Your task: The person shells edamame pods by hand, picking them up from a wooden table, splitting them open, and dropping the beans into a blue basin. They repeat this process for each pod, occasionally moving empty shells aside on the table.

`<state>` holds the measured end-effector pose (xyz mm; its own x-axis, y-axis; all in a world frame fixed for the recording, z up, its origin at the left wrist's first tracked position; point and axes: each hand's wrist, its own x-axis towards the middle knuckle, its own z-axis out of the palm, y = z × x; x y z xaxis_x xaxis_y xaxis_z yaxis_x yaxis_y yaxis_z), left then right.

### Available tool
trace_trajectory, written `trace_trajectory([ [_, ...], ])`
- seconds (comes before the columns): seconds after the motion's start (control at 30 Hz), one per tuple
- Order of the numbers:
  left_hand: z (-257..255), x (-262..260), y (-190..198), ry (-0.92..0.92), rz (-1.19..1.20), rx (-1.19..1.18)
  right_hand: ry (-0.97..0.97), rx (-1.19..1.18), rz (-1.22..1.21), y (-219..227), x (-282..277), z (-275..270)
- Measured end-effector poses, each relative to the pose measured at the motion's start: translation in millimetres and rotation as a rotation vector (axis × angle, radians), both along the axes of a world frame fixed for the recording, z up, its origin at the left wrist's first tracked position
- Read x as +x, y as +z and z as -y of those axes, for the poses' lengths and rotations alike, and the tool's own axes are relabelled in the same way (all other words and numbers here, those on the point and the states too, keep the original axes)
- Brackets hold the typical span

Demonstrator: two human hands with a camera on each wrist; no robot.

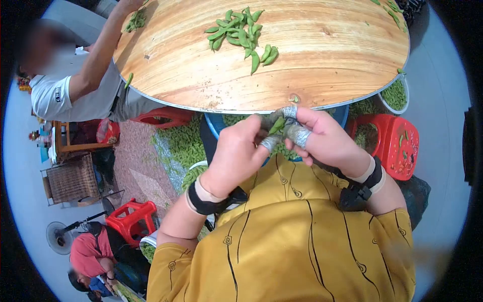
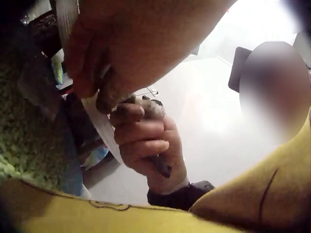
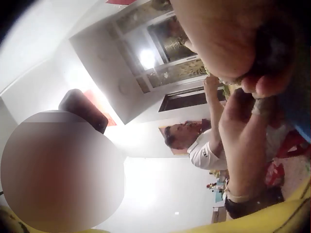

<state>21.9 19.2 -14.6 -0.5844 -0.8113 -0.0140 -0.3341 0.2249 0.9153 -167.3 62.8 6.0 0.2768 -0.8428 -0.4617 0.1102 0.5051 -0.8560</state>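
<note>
Carefully, my left hand (image 1: 236, 151) and right hand (image 1: 322, 138) both pinch one pod (image 1: 277, 125); squeezing unevenly could shoot beans past the basin (image 1: 214, 126).

Both hands meet at the centre: the left hand (image 1: 236, 151) and right hand (image 1: 322, 138), fingertips taped, pinch one green pod (image 1: 277, 125). At twelve o'clock a pod pile (image 1: 241, 32) lies on the round wooden bench (image 1: 327, 55). A red stool (image 1: 400, 143) stands at three o'clock.

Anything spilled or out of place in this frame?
Yes. Green pods litter the floor under the round wooden table, far from the pile on the tabletop. Otherwise both the left hand and right hand pinch one pod at the table edge.
</note>
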Motion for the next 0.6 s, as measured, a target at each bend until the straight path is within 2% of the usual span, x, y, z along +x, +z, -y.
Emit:
trace_trajectory([
  [0.07, -1, -2, 0, -0.006, 0.281, -0.558, 0.007, -0.009, 0.009, 0, 2, 2],
  [0.23, 2, 0, 4, -0.011, 0.298, -0.705, -0.009, -0.047, -0.028, -1, 2, 4],
  [0.3, 3, 1, 17, 0.111, -0.115, 0.572, -0.024, -0.055, 0.019, -6, 1, 1],
  [0.33, 3, 2, 18, 0.109, -0.114, 0.571, -0.035, -0.059, 0.064, -7, 1, -1],
  [0.4, 4, 5, 19, 0.053, -0.272, 0.769, -0.038, -0.06, -0.005, -4, 0, -3],
  [0.47, 2, 5, 13, 0.05, -0.216, 0.713, -0.041, -0.057, -0.072, -5, -1, -4],
  [0.53, 0, 4, 9, -0.045, -0.041, 0.504, -0.121, -0.722, -0.542, -11, -1, -4],
  [0.57, -3, 1, 11, -0.061, -0.02, 0.434, -0.066, -0.771, -0.67, -4, 0, -4],
  [0.6, -4, 1, 12, -0.065, -0.02, 0.435, -0.069, -0.769, -0.672, -7, -1, -4],
])
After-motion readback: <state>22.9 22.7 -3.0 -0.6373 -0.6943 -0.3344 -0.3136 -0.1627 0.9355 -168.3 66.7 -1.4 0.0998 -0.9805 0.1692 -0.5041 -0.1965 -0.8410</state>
